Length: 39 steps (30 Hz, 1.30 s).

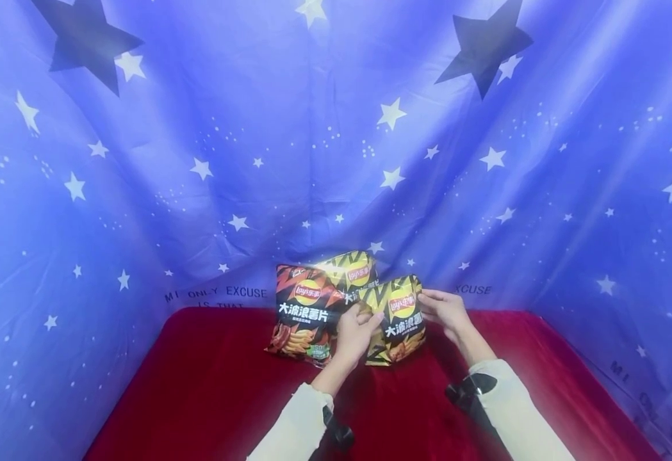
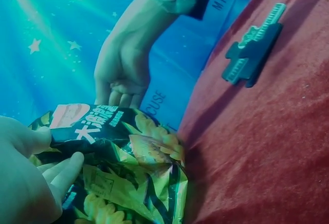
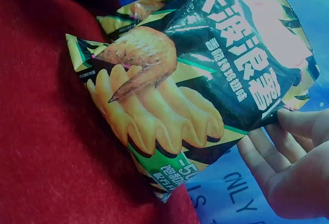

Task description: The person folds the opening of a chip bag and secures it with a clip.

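Three chip bags stand close together on the red cloth. At the front right is a black-and-yellow chip bag (image 1: 403, 320) with a chicken wing and ridged chips printed on it. My right hand (image 1: 448, 314) pinches its right edge between thumb and fingers, plain in the right wrist view. My left hand (image 1: 352, 334) grips yellow foil at that bag's left side; whether it also holds the bag behind is hidden. A second yellow-and-black bag (image 1: 344, 264) stands behind, partly covered. Left of my left hand leans a red-and-black bag (image 1: 296, 288).
The red velvet cloth (image 1: 197, 384) covers the table up to its rounded back corners. A blue star-printed curtain (image 1: 289, 192) hangs close behind and at both sides. A dark cross-shaped item (image 2: 252, 54) shows over the cloth in the left wrist view; its kind is unclear.
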{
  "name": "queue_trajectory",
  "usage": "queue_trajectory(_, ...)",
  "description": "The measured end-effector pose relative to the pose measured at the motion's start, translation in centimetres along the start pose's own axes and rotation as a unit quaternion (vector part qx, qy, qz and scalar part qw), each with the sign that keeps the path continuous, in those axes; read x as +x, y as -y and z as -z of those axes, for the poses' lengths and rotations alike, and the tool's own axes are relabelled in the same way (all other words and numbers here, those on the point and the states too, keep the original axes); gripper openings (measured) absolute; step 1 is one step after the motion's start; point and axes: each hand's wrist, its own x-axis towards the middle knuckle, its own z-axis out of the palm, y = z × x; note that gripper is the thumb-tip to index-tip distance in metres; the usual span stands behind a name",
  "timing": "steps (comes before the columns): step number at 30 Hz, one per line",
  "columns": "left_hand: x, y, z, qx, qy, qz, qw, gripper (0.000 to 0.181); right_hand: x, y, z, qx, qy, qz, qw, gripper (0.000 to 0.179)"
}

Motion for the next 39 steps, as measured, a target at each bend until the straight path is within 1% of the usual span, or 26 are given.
queue_trajectory(3, 0.1, -0.7, 0.7, 0.007, 0.008, -0.006, 0.9999, 0.045, -0.5, 0.4, -0.1, 0.024, 0.000, -0.005, 0.9997, 0.055)
queue_trajectory(6, 0.1, -1.5, 1.6, 0.019, 0.020, -0.010, 0.9996, 0.051, -1.2, 0.9, -0.2, 0.041, 0.004, -0.005, 0.9991, 0.056)
queue_trajectory(8, 0.2, -2.0, 2.2, 0.025, 0.029, -0.015, 0.9991, 0.051, -1.8, 1.2, -0.4, 0.050, 0.008, -0.003, 0.9987, 0.057)
queue_trajectory(12, 0.3, -2.9, 3.5, 0.035, 0.051, -0.012, 0.9980, 0.052, -3.0, 1.9, -0.9, 0.063, 0.018, 0.002, 0.9979, 0.058)
queue_trajectory(15, 0.5, -3.5, 4.6, 0.041, 0.064, -0.007, 0.9971, 0.041, -3.9, 2.3, -1.2, 0.068, 0.029, 0.007, 0.9972, 0.058)
queue_trajectory(20, 0.5, -4.1, 6.5, 0.045, 0.091, -0.003, 0.9948, 0.024, -5.3, 2.3, -1.6, 0.067, 0.049, 0.011, 0.9964, 0.051)
queue_trajectory(25, 0.3, -4.3, 8.0, 0.059, 0.128, 0.006, 0.9900, 0.017, -6.4, 1.7, -2.1, 0.062, 0.065, 0.017, 0.9959, 0.048)
queue_trajectory(28, 0.2, -4.2, 8.7, 0.068, 0.146, 0.009, 0.9869, 0.022, -6.8, 1.1, -2.3, 0.058, 0.071, 0.019, 0.9956, 0.046)
queue_trajectory(34, -0.1, -3.6, 9.7, 0.092, 0.153, 0.020, 0.9837, 0.023, -7.0, -0.2, -2.4, 0.053, 0.092, 0.023, 0.9941, 0.043)
queue_trajectory(39, -0.1, -2.9, 10.4, 0.100, 0.169, 0.025, 0.9802, 0.023, -7.1, -1.0, -2.5, 0.050, 0.101, 0.024, 0.9933, 0.034)
